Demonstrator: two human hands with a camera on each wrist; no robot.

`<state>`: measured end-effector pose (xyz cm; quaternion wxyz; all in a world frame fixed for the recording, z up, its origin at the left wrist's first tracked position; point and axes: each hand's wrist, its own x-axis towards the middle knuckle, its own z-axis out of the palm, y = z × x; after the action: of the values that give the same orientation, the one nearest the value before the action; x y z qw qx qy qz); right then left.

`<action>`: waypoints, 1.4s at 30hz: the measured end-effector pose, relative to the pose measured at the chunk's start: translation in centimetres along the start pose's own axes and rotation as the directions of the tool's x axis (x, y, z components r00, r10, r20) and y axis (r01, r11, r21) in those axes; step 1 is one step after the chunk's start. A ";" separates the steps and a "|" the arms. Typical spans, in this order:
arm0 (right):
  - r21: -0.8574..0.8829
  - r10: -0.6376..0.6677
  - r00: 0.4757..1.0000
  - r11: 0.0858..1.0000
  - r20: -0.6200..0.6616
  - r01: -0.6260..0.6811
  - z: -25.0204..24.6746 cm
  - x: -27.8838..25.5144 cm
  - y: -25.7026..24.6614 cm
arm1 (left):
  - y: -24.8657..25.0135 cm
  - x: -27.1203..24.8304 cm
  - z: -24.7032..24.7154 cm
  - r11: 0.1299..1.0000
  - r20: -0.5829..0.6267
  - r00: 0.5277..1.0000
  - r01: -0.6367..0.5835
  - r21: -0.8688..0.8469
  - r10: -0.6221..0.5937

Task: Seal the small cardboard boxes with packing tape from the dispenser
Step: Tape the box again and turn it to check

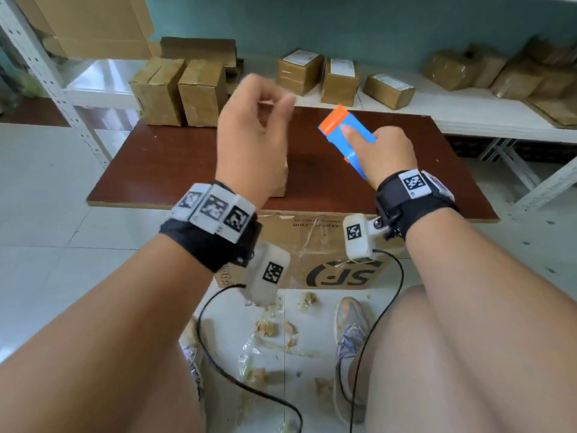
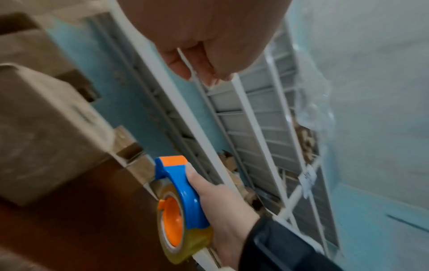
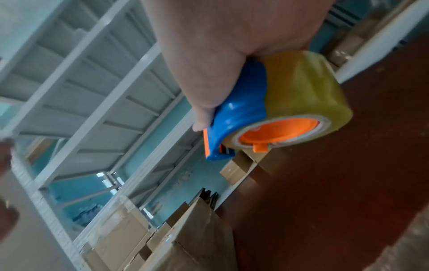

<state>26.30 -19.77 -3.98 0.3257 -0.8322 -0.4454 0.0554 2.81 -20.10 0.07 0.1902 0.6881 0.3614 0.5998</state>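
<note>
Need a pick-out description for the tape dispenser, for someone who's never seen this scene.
Start at the dark red-brown table in front of the white shelving. Above its right half, the right hand holds the tape dispenser. It is the only bright blue-and-orange item among brown cardboard boxes, and carries a yellowish clear tape roll.
</note>
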 end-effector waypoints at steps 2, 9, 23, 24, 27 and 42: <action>0.040 0.004 0.999 0.999 0.048 -0.006 1.6 0.7 0.5 | -2.1 0.5 -0.7 0.982 0.029 0.981 0.191 0.002 -0.191; -0.198 -0.068 0.972 0.974 0.226 0.114 4.8 -0.3 -0.6 | -5.0 1.6 -1.7 0.887 0.135 0.888 0.453 -0.094 -0.439; 0.750 -0.371 0.801 0.647 0.470 -0.141 3.9 -6.7 -8.7 | -6.9 1.1 -3.5 0.832 0.423 0.776 0.548 -0.085 -0.468; 0.755 -0.354 0.818 0.641 0.453 -0.140 4.0 -6.4 -8.6 | -6.9 1.1 -3.5 0.821 0.430 0.768 0.562 -0.100 -0.474; 0.759 -0.293 0.862 0.634 0.413 -0.148 4.3 -5.8 -8.2 | -6.8 1.1 -3.4 0.799 0.428 0.757 0.589 -0.119 -0.494; 0.693 -0.027 0.952 0.693 0.303 -0.201 4.9 -3.6 -6.1 | -10.8 0.9 -0.9 0.749 0.218 0.728 0.567 0.342 -0.650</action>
<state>17.99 -17.73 -4.94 0.5517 -0.6423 -0.3907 0.3611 -0.92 -12.39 -6.67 0.3456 0.6365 0.6050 0.3308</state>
